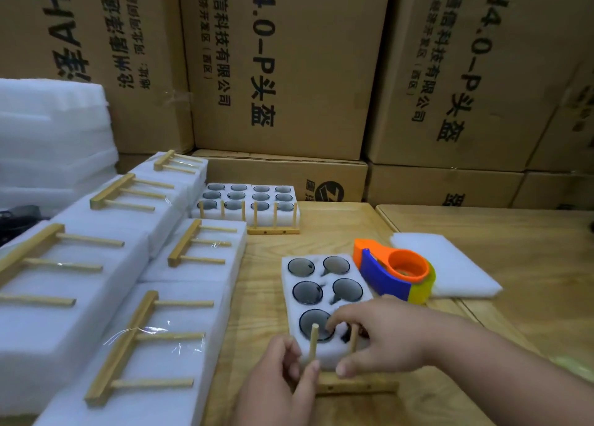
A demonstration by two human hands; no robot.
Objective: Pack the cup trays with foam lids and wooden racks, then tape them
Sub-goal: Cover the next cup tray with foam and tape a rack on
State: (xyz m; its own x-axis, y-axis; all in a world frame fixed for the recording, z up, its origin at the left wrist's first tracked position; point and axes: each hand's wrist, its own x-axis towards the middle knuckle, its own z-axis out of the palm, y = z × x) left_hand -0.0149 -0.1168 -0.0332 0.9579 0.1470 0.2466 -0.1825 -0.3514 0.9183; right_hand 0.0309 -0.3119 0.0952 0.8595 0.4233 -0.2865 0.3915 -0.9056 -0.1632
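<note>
Six-cup foam tray (324, 300) lying on the wooden table (482, 345) beside an orange-and-blue tape dispenser (393, 274), wooden rack (353, 386) at its near end, left hand (279, 380) pinching one rack peg (313, 342), right hand (382, 338) curled fingers over the tray's near cups, taped foam packs (112, 297) topped with racks to the left

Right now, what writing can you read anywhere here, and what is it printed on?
"4.0-P头盔", running sideways on the middle box.
"通信科技有限公司", smaller, on the same box.
"4.0-P头盔" again on the right box.
"AH4" partly, on the left box; its other characters are too blurred.
A round logo on the lower box, unreadable.
Nothing on the foam tray or tape dispenser.
</note>
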